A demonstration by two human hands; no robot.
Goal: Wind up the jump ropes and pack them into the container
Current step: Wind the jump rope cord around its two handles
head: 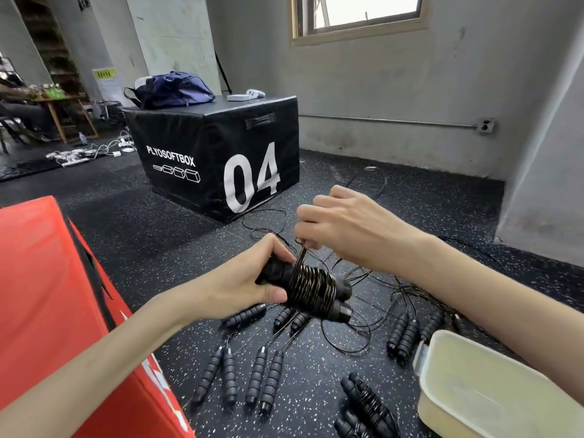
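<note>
My left hand (249,276) grips a pair of black jump-rope handles (339,298) held side by side, with thin black cord coiled tightly round their middle (311,287). My right hand (344,229) hovers just above the coil and pinches the cord's free run between its fingertips. Several more black handles (262,377) lie in pairs on the floor below, their cords in loose loops (354,339). One wound rope (369,403) lies near the bottom edge. The cream plastic container (493,393) stands at the lower right, beside my right forearm.
A black soft plyo box marked 04 (221,153) stands ahead with a blue bag (170,90) on top. A red padded box (53,311) fills the lower left. The floor is dark speckled rubber; grey walls close the right side.
</note>
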